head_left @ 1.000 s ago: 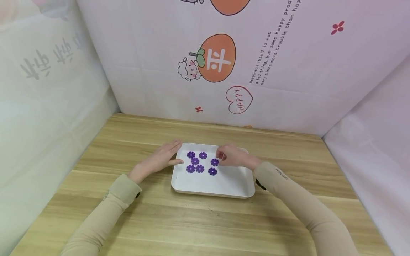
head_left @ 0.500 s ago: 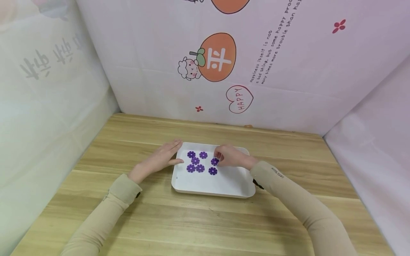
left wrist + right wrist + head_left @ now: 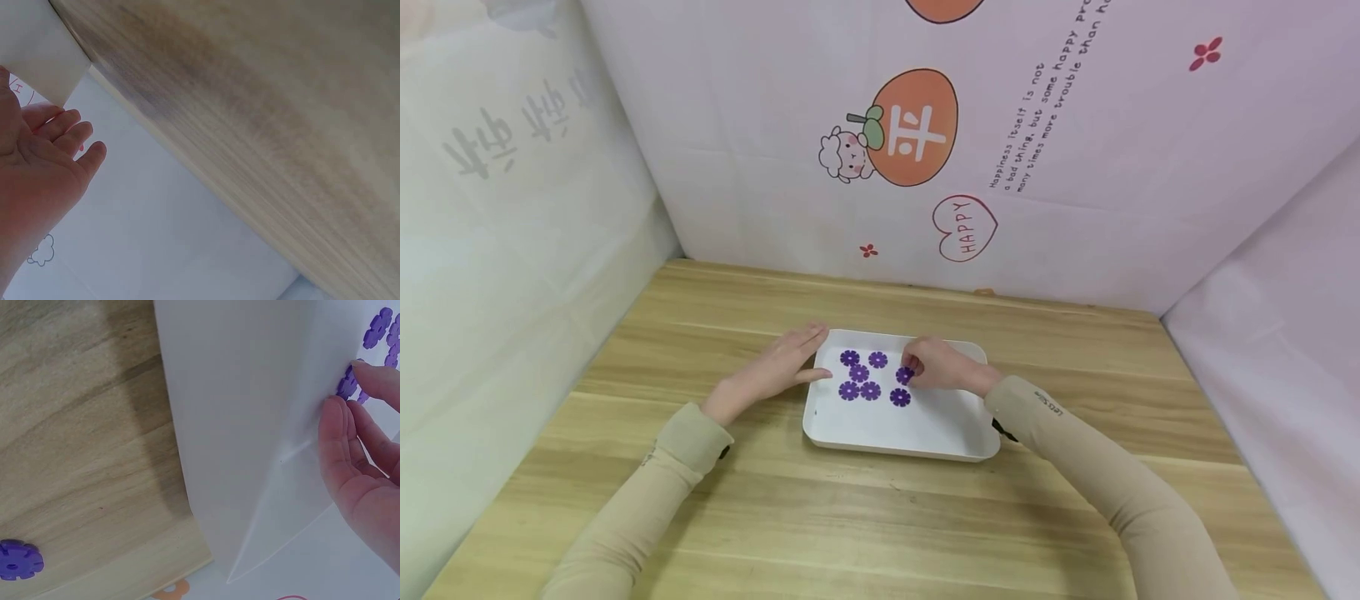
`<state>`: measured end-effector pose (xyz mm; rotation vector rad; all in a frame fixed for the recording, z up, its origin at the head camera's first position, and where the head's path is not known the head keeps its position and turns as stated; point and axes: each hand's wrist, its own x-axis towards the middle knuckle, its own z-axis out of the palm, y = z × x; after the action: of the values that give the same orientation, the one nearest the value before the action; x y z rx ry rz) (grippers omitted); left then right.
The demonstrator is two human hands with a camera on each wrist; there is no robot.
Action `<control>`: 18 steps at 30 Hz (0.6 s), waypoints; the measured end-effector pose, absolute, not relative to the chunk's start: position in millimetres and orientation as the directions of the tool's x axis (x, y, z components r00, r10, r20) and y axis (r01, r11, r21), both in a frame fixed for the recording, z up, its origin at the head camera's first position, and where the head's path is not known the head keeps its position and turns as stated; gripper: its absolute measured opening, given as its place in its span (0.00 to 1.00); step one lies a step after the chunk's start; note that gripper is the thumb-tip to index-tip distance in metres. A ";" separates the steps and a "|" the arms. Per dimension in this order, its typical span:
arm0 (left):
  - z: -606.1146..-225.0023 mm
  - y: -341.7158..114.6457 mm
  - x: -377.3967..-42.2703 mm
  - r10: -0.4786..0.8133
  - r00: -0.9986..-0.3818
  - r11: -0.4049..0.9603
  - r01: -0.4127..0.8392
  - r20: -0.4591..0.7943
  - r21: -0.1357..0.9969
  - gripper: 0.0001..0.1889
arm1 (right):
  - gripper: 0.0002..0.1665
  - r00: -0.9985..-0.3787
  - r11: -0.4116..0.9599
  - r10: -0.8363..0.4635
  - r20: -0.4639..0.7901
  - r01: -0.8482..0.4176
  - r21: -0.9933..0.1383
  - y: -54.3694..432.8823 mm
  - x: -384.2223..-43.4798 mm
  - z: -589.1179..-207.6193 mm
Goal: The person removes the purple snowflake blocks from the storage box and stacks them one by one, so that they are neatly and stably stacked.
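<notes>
A white rectangular tray (image 3: 887, 429) holds several purple snowflake discs, flat round pieces with notched edges. Thumb and fingertips of my right hand (image 3: 945, 364) pinch one snowflake disc (image 3: 347, 385) by its edges, toward the right of the group. Just in front of it lies another snowflake disc (image 3: 900, 397). To the left, two discs (image 3: 859, 391) lie side by side, with more behind them. My left hand (image 3: 775, 367) rests on the tray's left rim near the back corner, fingers extended along it and thumb reaching over the inside.
The tray stands on a wood-grain table (image 3: 820, 533). White printed cloth (image 3: 760, 167) rises behind the table and on both sides. In the right wrist view, another purple disc (image 3: 20, 560) shows against the wood at lower left, outside the tray.
The right hand has moved slightly left and closer around the disc at its fingertips. The left hand keeps its place on the rim. The head view has tilted slightly.
</notes>
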<state>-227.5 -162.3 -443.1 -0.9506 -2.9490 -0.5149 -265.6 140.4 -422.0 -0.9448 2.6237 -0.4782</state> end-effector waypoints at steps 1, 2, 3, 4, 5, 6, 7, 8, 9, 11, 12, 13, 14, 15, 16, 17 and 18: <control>-443.1 -162.0 -227.8 0.568 -0.818 0.764 0.567 0.097 0.309 0.43 | 0.11 -0.733 0.724 -0.658 -0.173 -0.553 -0.412 140.6 -265.9 -422.3; -442.6 -161.7 -227.7 0.567 -0.819 0.764 0.565 0.094 0.312 0.43 | 0.11 -0.732 0.723 -0.659 -0.172 -0.554 -0.414 140.7 -266.2 -422.6; -442.5 -161.4 -227.9 0.566 -0.819 0.764 0.564 0.093 0.314 0.43 | 0.11 -0.731 0.720 -0.662 -0.166 -0.558 -0.412 140.9 -266.5 -423.1; -442.5 -161.3 -228.1 0.566 -0.819 0.763 0.564 0.095 0.316 0.43 | 0.11 -0.730 0.719 -0.663 -0.164 -0.560 -0.412 140.7 -266.8 -423.1; -442.4 -161.3 -228.2 0.566 -0.818 0.762 0.565 0.098 0.317 0.43 | 0.11 -0.730 0.718 -0.664 -0.162 -0.562 -0.411 140.6 -267.0 -423.2; -442.3 -161.3 -228.2 0.567 -0.817 0.760 0.567 0.102 0.318 0.43 | 0.10 -0.731 0.719 -0.663 -0.163 -0.561 -0.410 140.4 -267.0 -423.1; -442.3 -161.3 -228.3 0.568 -0.816 0.759 0.569 0.106 0.317 0.43 | 0.10 -0.732 0.721 -0.661 -0.165 -0.559 -0.410 140.1 -267.0 -422.9; -442.2 -161.3 -228.4 0.569 -0.815 0.758 0.571 0.109 0.315 0.43 | 0.10 -0.733 0.722 -0.660 -0.165 -0.558 -0.409 140.0 -266.7 -422.6; -442.6 -161.5 -228.3 0.570 -0.814 0.758 0.573 0.112 0.311 0.43 | 0.10 -0.734 0.724 -0.658 -0.167 -0.556 -0.408 139.8 -266.5 -422.4; -443.1 -161.7 -228.3 0.571 -0.813 0.759 0.576 0.115 0.304 0.43 | 0.10 -0.733 0.723 -0.659 -0.168 -0.556 -0.409 139.3 -265.9 -422.0; -443.5 -161.9 -228.3 0.571 -0.813 0.760 0.576 0.114 0.302 0.43 | 0.10 -0.733 0.723 -0.659 -0.169 -0.556 -0.409 139.2 -265.5 -421.9; -444.0 -162.1 -228.5 0.570 -0.814 0.761 0.575 0.114 0.300 0.42 | 0.09 -0.732 0.723 -0.660 -0.170 -0.557 -0.408 139.1 -265.4 -421.8; -444.1 -162.0 -228.4 0.570 -0.814 0.762 0.574 0.113 0.299 0.42 | 0.09 -0.732 0.724 -0.659 -0.171 -0.557 -0.407 139.1 -265.2 -421.6; -444.4 -162.2 -228.4 0.568 -0.815 0.763 0.573 0.111 0.300 0.42 | 0.09 -0.732 0.725 -0.659 -0.172 -0.557 -0.405 139.1 -265.0 -421.4; -444.2 -162.2 -228.4 0.567 -0.817 0.764 0.570 0.107 0.302 0.43 | 0.09 -0.732 0.725 -0.659 -0.173 -0.556 -0.406 139.0 -264.7 -421.2; -444.3 -162.3 -228.4 0.566 -0.818 0.765 0.569 0.105 0.303 0.43 | 0.09 -0.732 0.726 -0.658 -0.176 -0.556 -0.404 139.0 -264.5 -421.1; -444.0 -162.4 -228.2 0.565 -0.819 0.766 0.566 0.102 0.305 0.43 | 0.09 -0.732 0.728 -0.657 -0.178 -0.555 -0.403 139.0 -264.2 -421.0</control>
<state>-228.2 -162.4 -444.0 -0.9443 -2.9484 -0.5113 -264.2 139.0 -421.0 -0.9469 2.6232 -0.4678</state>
